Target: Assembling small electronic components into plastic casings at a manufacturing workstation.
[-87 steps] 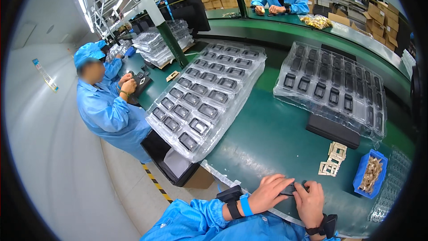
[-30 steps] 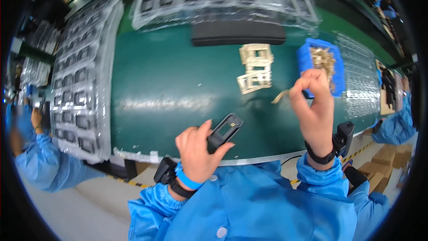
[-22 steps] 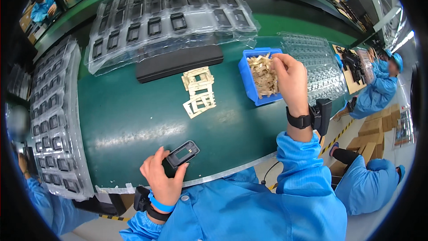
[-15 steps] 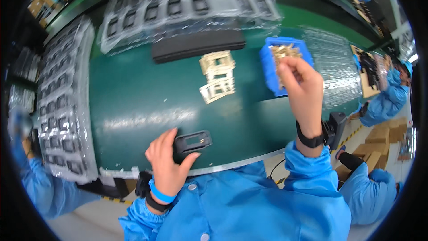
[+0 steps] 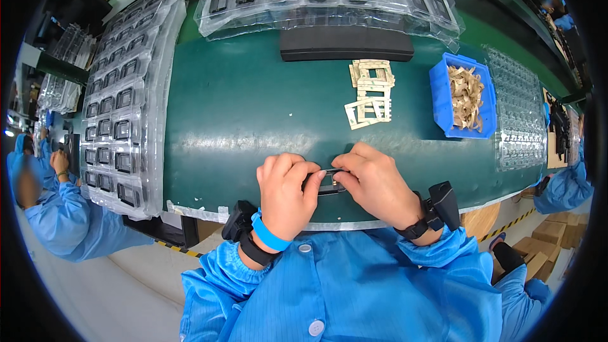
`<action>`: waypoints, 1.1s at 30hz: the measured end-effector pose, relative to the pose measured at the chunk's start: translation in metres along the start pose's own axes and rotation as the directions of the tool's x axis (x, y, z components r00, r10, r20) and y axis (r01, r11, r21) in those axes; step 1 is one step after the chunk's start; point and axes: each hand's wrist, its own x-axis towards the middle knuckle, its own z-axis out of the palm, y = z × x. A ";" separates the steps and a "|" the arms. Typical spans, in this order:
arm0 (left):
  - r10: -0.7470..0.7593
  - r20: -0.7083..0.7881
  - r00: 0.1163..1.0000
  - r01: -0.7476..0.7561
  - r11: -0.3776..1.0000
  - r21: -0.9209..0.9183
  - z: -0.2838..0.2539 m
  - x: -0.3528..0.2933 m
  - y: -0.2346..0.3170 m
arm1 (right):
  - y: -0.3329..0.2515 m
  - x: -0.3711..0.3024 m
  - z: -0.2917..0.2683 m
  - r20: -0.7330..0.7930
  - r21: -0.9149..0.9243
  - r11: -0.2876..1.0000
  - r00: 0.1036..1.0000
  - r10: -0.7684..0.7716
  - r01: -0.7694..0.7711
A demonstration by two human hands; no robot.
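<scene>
Near the front edge of the green table, a small black plastic frame-shaped housing (image 5: 328, 187) is between my two hands, mostly covered by them. My left hand (image 5: 286, 189) grips its left end with thumb and fingers closed. From the right, my right hand (image 5: 381, 185) pinches at the housing's other end and upper edge. Whether a small piece is also under my right fingertips is hidden. Ahead and to the right lie cream sheets with rectangular cut-outs (image 5: 373, 84), overlapping. Further right stands a blue bin (image 5: 441, 104) of tan strip-like pieces (image 5: 465, 95).
Clear plastic trays with black frames line the left side (image 5: 144, 101) and the back (image 5: 304, 9). In front of the back trays lies a long black block (image 5: 345, 45). More clear trays (image 5: 520, 114) are right of the bin. Another person in blue (image 5: 63, 215) works at far left.
My right hand has left the blue bin and come to the housing. My left hand has closed on the housing, which lay on the table beside it. The whole view has shifted.
</scene>
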 end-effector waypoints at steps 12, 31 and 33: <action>-0.022 0.015 1.000 0.023 0.999 -0.034 -0.008 0.001 -0.010 | -0.002 0.008 0.007 -0.023 -0.103 0.986 0.991 -0.131 0.128; 0.082 -0.015 0.997 -0.082 0.997 -0.001 -0.003 -0.016 -0.018 | -0.008 0.107 -0.117 -0.408 -0.118 0.991 0.913 0.009 -0.062; 0.087 -0.026 0.996 -0.087 0.996 -0.024 -0.003 -0.016 -0.019 | 0.014 0.143 -0.132 -0.572 -0.251 0.954 0.820 -0.011 -0.162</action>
